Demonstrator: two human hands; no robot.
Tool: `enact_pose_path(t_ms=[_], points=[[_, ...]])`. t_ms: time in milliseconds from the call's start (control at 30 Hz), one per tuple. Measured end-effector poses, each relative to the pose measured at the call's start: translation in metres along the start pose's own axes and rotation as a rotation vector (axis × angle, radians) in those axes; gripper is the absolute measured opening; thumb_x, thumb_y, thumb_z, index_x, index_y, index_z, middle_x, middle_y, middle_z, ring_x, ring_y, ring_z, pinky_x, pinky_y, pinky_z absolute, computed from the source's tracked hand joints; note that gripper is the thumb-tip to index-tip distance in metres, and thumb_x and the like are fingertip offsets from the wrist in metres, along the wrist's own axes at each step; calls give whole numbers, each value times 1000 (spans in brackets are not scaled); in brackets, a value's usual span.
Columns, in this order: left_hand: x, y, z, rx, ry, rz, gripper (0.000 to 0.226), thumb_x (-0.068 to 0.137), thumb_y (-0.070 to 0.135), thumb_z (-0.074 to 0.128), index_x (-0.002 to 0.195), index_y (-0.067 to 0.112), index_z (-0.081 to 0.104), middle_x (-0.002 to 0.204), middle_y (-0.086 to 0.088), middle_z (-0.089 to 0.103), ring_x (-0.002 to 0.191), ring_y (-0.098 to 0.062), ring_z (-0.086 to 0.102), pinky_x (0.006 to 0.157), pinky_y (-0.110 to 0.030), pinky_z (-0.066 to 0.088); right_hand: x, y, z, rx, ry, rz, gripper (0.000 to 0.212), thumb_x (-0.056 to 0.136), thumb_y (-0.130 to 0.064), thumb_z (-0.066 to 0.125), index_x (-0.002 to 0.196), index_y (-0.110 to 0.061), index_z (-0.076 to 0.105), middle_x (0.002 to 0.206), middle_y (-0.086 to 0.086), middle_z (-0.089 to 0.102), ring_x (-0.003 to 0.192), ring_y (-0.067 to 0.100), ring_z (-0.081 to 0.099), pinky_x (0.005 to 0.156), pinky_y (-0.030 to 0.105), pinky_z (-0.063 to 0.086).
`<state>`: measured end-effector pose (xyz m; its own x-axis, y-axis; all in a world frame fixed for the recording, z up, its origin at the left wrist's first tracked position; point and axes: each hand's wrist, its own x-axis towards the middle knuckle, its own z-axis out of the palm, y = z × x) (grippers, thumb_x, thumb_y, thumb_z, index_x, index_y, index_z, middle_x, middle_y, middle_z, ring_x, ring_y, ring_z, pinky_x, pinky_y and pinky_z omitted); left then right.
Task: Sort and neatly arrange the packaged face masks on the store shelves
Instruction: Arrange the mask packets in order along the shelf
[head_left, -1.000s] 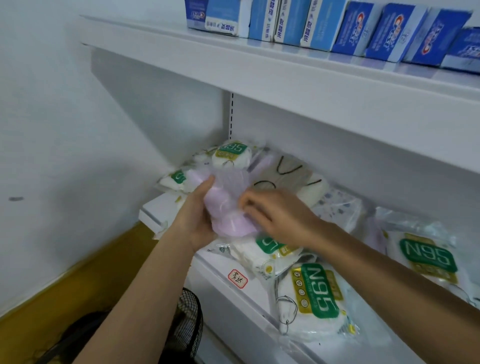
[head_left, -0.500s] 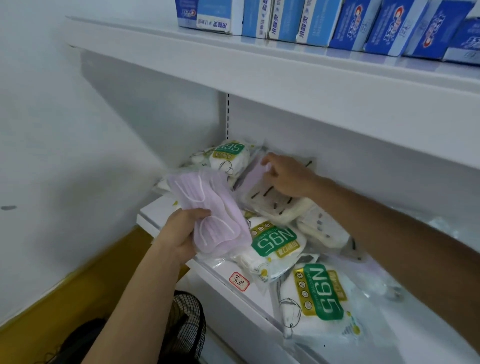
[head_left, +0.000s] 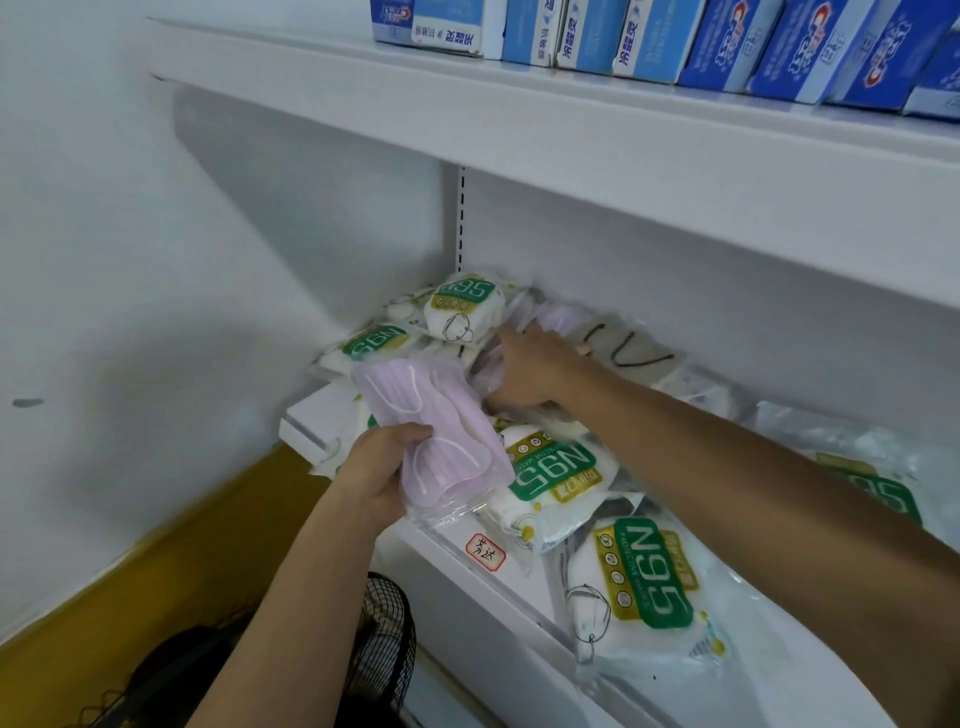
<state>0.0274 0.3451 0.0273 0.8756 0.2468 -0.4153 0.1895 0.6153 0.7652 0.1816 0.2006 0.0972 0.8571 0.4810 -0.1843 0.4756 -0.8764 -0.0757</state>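
My left hand (head_left: 379, 470) grips a clear pack of pink masks (head_left: 431, 431) above the front left of the white shelf (head_left: 519, 587). Further back, my right hand (head_left: 535, 369) reaches into the pile, its fingers curled on another pack with pink masks (head_left: 558, 318). Several N95 packs lie loose on the shelf: one at the back (head_left: 465, 306), one under the pink pack (head_left: 556, 473), one at the front (head_left: 649, 587). A beige pack with black loops (head_left: 628, 348) lies behind my right wrist.
An upper shelf (head_left: 519, 104) overhangs the pile and carries blue toothpaste boxes (head_left: 727, 36). A white wall (head_left: 130, 260) closes the left side. A black wire fan (head_left: 384, 639) stands on the yellow floor (head_left: 130, 587) below. A red-edged price tag (head_left: 485, 552) sits on the shelf lip.
My right hand let go of the pink pack, reached to the back of the pile and now curls on another pack there. My left hand keeps the pink pack, now held lower.
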Motion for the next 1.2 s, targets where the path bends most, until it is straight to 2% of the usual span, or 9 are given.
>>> enact_pose_path(t_ms=[133,300,467,667,800,867,1000,1067,1200], points=[[3,-2,-2,3,3,4,48,91,-3,59,139,9,58,129,-22,68,120,-44,63,97,-57,55,9,2,-8,-89,-6,77,97,67,-48,87,149,-26,40,138,16,44,125,41,51,105,59,45],[3,-1,-3,33,-6,2,46,93,-2,58,138,9,58,129,-21,69,122,-43,63,107,-61,47,14,3,-10,-244,-123,50,102,73,-38,87,157,-37,29,150,21,34,128,45,50,106,56,47],[0,0,-1,48,6,-12,40,94,-1,57,133,7,62,126,-21,70,119,-42,64,105,-58,49,14,-8,2,-362,-47,-5,70,85,-30,72,149,-28,43,139,18,45,124,45,51,103,62,45],[-3,1,2,78,35,-14,36,94,1,58,129,7,64,123,-19,72,117,-40,65,103,-55,51,0,17,-15,-13,125,-74,14,98,-26,62,111,-22,67,116,4,67,101,26,63,94,45,54],[-3,3,4,123,46,-14,41,93,2,60,133,8,64,124,-18,71,118,-40,65,106,-58,49,-15,44,-44,338,318,-54,6,94,-18,67,92,-21,72,87,-4,70,79,15,64,68,22,46],[-6,8,9,122,44,-17,41,93,2,59,134,8,63,124,-19,71,117,-40,65,103,-57,51,-23,57,-56,477,403,-58,7,90,-18,70,88,-24,73,82,-8,69,81,13,64,67,21,43],[-17,25,25,139,8,41,35,95,-1,56,128,6,63,115,-18,72,100,-34,68,80,-43,56,-47,69,-71,600,478,-258,9,93,-11,68,99,-16,71,98,-10,71,95,1,64,83,20,46],[-25,31,38,117,-39,80,35,97,6,58,132,8,62,112,-15,73,96,-32,69,77,-41,55,-68,56,-73,564,485,-414,10,95,-6,66,102,-12,69,102,-11,69,96,-9,61,85,11,42],[-39,36,70,-80,-222,113,46,101,46,53,127,11,68,104,-11,76,94,-28,74,81,-39,59,-115,17,-54,418,353,-655,15,97,-1,62,107,-10,69,93,-11,66,83,-12,59,73,9,41]])
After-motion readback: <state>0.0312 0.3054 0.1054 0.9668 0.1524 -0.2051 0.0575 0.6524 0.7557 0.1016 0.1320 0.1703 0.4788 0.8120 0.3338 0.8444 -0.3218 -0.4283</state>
